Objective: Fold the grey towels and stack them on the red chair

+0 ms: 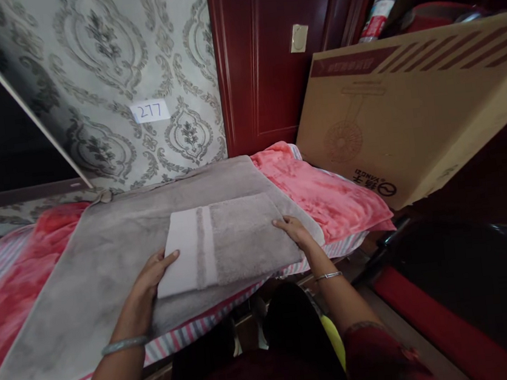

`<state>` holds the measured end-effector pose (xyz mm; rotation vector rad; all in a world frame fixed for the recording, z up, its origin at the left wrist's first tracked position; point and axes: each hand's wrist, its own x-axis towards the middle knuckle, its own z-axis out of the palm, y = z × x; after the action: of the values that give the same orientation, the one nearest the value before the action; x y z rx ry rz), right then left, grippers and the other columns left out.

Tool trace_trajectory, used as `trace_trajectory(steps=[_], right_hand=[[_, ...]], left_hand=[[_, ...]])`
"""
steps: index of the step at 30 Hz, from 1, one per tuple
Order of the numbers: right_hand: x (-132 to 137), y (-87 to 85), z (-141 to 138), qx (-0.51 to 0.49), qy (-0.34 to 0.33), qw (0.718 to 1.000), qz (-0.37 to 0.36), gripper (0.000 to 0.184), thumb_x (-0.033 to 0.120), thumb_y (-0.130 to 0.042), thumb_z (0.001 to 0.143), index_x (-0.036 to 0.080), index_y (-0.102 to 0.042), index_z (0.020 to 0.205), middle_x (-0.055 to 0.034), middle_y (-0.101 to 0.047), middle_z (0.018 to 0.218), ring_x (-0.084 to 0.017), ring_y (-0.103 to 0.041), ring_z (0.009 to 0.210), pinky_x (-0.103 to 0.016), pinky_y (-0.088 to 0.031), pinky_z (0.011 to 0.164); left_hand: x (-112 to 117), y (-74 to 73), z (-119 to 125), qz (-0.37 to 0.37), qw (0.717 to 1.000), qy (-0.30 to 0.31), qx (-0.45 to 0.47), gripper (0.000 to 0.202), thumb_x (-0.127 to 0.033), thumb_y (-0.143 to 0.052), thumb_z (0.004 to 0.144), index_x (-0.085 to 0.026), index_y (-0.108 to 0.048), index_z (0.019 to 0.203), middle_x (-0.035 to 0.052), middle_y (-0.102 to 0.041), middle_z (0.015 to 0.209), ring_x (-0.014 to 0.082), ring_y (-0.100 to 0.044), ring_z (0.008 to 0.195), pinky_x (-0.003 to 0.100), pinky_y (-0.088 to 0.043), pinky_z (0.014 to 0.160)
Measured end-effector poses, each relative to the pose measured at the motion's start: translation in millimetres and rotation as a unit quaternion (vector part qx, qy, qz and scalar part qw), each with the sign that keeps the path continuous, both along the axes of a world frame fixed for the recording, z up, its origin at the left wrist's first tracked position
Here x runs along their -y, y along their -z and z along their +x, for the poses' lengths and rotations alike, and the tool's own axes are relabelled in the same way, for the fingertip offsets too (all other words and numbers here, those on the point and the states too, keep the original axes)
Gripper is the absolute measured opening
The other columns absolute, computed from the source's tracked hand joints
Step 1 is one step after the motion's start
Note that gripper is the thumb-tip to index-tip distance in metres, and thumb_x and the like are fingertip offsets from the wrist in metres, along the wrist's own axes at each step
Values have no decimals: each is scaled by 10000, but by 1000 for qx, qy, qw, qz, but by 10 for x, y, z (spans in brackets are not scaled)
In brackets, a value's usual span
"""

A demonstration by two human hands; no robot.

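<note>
I see a folded grey towel over the grey blanket. The left hand clamps thumb and fingers on its left edge; the right hand grips the right edge, near the pink blanket.

The bare left hand and bare right hand grip well apart, thumbs uppermost and pointing inward, fingers partly hidden beneath; behind them, the left forearm and right forearm slant inward.
</note>
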<state>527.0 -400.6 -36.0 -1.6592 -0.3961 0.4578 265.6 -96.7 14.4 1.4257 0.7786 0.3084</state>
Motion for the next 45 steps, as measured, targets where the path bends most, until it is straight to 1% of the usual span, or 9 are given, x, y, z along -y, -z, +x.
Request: trace_trajectory(steps=[3, 10, 18, 24, 27, 32, 36, 40, 45], right_hand=[[-1, 25, 22, 4, 2, 1000, 1, 452, 512, -738, 669, 147, -706, 933, -98, -767, 937, -242, -704, 814, -324, -538, 717], [13, 84, 45, 0, 2, 1000, 3, 442, 501, -726, 690, 162, -723, 973, -94, -776, 971, -258, -713, 823, -339, -549, 727], [15, 97, 40, 7, 4, 1000, 7, 413, 496, -721, 701, 163, -725, 944, -86, -782, 942, -243, -710, 798, -323, -544, 698], [37, 62, -10, 4, -2, 1000, 9, 431, 550, -713, 695, 163, -716, 886, -87, -774, 865, -230, -691, 720, -309, -517, 629], [53, 37, -37, 7, -8, 1000, 12, 445, 576, -718, 672, 172, -709, 856, -81, -771, 849, -233, -689, 722, -308, -510, 621], [75, 43, -44, 24, -14, 999, 24, 483, 591, -725, 651, 172, -720, 891, -76, -778, 900, -253, -698, 786, -330, -527, 674], [99, 63, -60, 34, -18, 999, 19, 526, 615, -717, 662, 166, -728, 935, -76, -773, 906, -264, -698, 819, -344, -538, 708], [127, 55, -111, 27, -32, 999, 23, 584, 640, -691, 701, 164, -719, 1038, -97, -764, 1021, -278, -699, 899, -367, -554, 770], [118, 25, -136, 71, -39, 997, -11, 564, 526, -688, 689, 147, -691, 1107, -124, -739, 1140, -291, -686, 979, -408, -547, 855]], left_hand=[[-33, 33, 2, 0, 1000, 12, -1, 474, -320, -891, 558, -134, -684, 942, 44, -697, 639, 182, -607, 502, 244, -441, 457], [-95, 120, 16, 4, 1000, 1, 7, 437, -326, -870, 572, -119, -691, 913, 47, -704, 658, 172, -604, 504, 239, -450, 454], [-39, 74, 16, 9, 1000, -14, -3, 312, -248, -807, 646, -121, -686, 904, 37, -694, 636, 161, -595, 493, 231, -452, 453], [-20, 76, 17, 17, 1000, -16, 3, 271, -240, -792, 673, -128, -685, 896, 26, -678, 615, 158, -586, 489, 228, -443, 456], [-26, 83, 17, 17, 1000, -19, 2, 275, -247, -806, 665, -122, -683, 877, 30, -675, 618, 155, -581, 489, 228, -438, 461], [-59, 100, 10, 28, 1000, -4, -4, 328, -306, -830, 653, -128, -686, 887, 33, -676, 621, 172, -593, 506, 241, -438, 462], [-75, 114, 9, 25, 1000, -7, -4, 343, -296, -823, 644, -116, -684, 900, 33, -674, 622, 165, -581, 491, 241, -430, 456], [-90, 134, 8, 21, 1000, -3, -2, 377, -306, -827, 646, -111, -686, 936, 41, -687, 646, 172, -591, 498, 248, -436, 463], [-124, 166, 0, 36, 999, -2, -6, 427, -331, -838, 659, -113, -692, 997, 43, -696, 666, 177, -603, 516, 249, -443, 469]])
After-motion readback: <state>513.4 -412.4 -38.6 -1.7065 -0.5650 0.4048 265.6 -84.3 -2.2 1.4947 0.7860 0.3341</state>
